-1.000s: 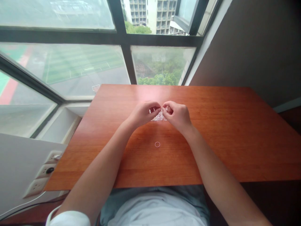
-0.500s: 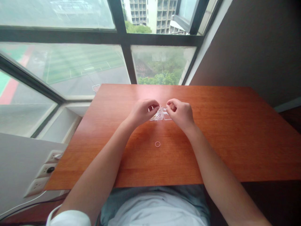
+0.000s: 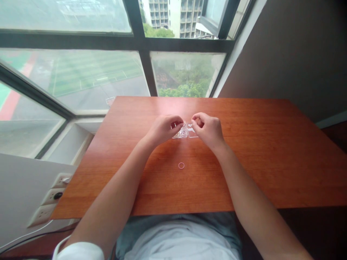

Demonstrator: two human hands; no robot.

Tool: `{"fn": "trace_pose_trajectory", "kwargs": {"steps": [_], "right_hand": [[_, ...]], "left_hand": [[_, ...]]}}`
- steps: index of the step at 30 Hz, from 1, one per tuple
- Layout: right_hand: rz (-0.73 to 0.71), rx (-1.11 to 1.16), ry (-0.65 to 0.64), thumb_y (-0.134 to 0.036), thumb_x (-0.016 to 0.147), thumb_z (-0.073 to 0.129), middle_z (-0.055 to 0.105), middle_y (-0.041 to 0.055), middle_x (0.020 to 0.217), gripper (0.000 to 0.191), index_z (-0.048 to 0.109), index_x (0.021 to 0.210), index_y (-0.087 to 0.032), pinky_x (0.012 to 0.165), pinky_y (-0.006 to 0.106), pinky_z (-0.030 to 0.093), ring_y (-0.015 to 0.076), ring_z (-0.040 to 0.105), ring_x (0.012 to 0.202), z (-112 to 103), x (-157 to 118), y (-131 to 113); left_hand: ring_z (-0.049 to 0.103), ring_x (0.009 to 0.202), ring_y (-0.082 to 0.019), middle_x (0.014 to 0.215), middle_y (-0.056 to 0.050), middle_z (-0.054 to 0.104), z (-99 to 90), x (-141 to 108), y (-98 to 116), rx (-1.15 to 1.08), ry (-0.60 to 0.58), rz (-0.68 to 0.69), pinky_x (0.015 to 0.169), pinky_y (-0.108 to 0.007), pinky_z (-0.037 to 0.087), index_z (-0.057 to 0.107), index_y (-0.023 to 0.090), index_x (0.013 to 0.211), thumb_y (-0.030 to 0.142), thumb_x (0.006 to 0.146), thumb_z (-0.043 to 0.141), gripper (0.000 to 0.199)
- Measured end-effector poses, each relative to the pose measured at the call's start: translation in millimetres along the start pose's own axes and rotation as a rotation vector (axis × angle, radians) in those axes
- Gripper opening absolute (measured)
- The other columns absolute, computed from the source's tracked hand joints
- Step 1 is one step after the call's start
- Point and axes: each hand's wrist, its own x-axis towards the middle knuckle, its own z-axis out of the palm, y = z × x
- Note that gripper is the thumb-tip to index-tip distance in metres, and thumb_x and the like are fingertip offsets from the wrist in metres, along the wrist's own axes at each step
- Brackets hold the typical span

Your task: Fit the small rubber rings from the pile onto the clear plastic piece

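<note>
A small clear plastic box (image 3: pixel 183 134) lies on the table with its lid (image 3: pixel 193 134) folded out to the right. Small rings or bands sit in its compartments, too small to name surely. Over the box's left part is my left hand (image 3: pixel 166 127), thumb and fingers pinched together at its upper edge. Any thing in that pinch is too small to make out. My right hand (image 3: pixel 208 129) is curled over the lid, thumb against forefinger, and what it holds, if anything, is hidden. Nearer to me, a thin pink ring (image 3: pixel 181 168) lies flat on the wood.
The brown wooden table (image 3: pixel 271 155) reaches to the window frame (image 3: pixel 148 45) at the back. Wall sockets (image 3: pixel 51 196) with plugs and cables are low on the left. A grey wall (image 3: pixel 292 54) rises at the right.
Both hands stay almost in place over the box and lid, still pinched. The whole view has shifted very slightly. The pink ring lies where it was.
</note>
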Motion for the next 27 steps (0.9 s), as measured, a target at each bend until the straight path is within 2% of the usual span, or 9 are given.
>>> {"fn": "trace_pose_trajectory", "kwargs": {"steps": [12,15,19,22,25,27], "right_hand": [[-0.042,0.042,-0.073,-0.027,0.084,0.060,0.061,-0.0020,0.061,0.014,0.071,0.091,-0.020,0.062,0.024,0.038,0.0127,0.055,0.060,-1,-1,-1],[-0.042,0.031,-0.142,-0.025,0.084,0.060,0.062,-0.0018,0.063,0.015,0.072,0.091,-0.020,0.062,0.024,0.037,0.0124,0.055,0.060,-2,-1,-2],[-0.122,0.019,-0.405,-0.023,0.084,0.058,0.065,-0.0012,0.068,0.017,0.073,0.090,-0.021,0.060,0.024,0.035,0.0116,0.054,0.061,-6,-6,-9],[-0.220,0.053,-0.699,-0.020,0.081,0.059,0.066,-0.0012,0.072,0.014,0.072,0.083,-0.021,0.060,0.023,0.034,0.0110,0.056,0.066,-10,-13,-19],[-0.215,0.063,-0.939,-0.024,0.076,0.067,0.067,-0.0024,0.073,0.008,0.072,0.082,-0.022,0.055,0.022,0.032,0.0104,0.055,0.065,-13,-18,-28],[-0.218,0.051,-1.025,-0.027,0.073,0.071,0.067,-0.0026,0.075,0.007,0.072,0.079,-0.022,0.054,0.022,0.031,0.0103,0.055,0.065,-13,-21,-32]], "left_hand": [[0.056,0.063,-0.010,0.073,-0.003,0.068,-1.8,0,2,-0.003,-0.007,0.008,0.056,-0.020,0.041,0.071,0.016,0.085,0.024,0.086,0.059,0.015],[0.056,0.063,-0.010,0.073,-0.003,0.068,-1.2,0,0,0.000,-0.009,0.011,0.056,-0.020,0.041,0.071,0.016,0.087,0.024,0.087,0.058,0.016],[0.056,0.062,-0.011,0.072,-0.003,0.067,-1.3,0,-3,0.007,0.005,0.006,0.056,-0.020,0.041,0.071,0.015,0.085,0.024,0.086,0.058,0.015],[0.056,0.061,-0.011,0.071,-0.002,0.066,-2.5,0,-6,0.008,0.030,-0.008,0.057,-0.020,0.042,0.070,0.015,0.084,0.023,0.085,0.058,0.014],[0.056,0.062,-0.011,0.072,-0.003,0.067,-3.7,0,-6,0.009,0.039,-0.019,0.057,-0.021,0.042,0.071,0.016,0.085,0.023,0.085,0.058,0.014],[0.056,0.062,-0.011,0.072,-0.003,0.067,-4.2,0,-6,0.009,0.034,-0.024,0.057,-0.021,0.042,0.070,0.016,0.085,0.023,0.085,0.058,0.015]]}}
